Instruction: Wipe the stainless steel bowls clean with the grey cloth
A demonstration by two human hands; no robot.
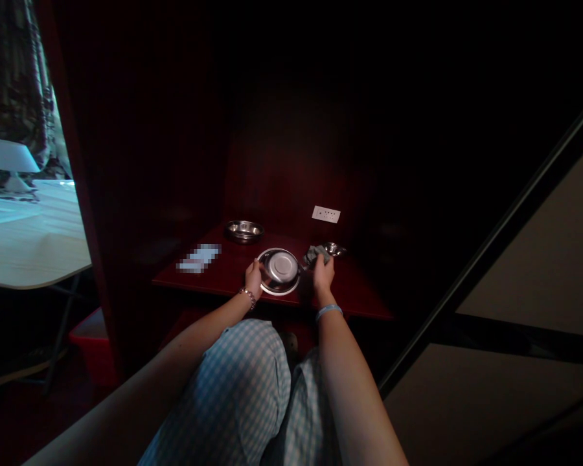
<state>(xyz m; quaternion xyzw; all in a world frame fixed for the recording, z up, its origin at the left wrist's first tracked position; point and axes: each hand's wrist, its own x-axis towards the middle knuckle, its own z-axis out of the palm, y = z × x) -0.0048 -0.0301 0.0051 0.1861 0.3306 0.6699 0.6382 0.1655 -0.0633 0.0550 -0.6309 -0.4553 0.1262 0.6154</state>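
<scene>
A steel bowl (280,270) lies upside down near the front of the dark red desk (364,296). My left hand (253,277) grips its left rim, fingers curled on the edge. My right hand (323,273) is just right of the bowl, closed on a grey cloth (315,254). A small steel bowl (333,248) sits right behind the cloth. A second steel bowl (243,230) stands upright at the back of the desk.
A blurred flat item (199,257) lies on the desk's left part. A white socket plate (326,213) is on the back panel. Dark side panels wall the desk. A pale table (29,239) stands at left, a red bin (94,353) below.
</scene>
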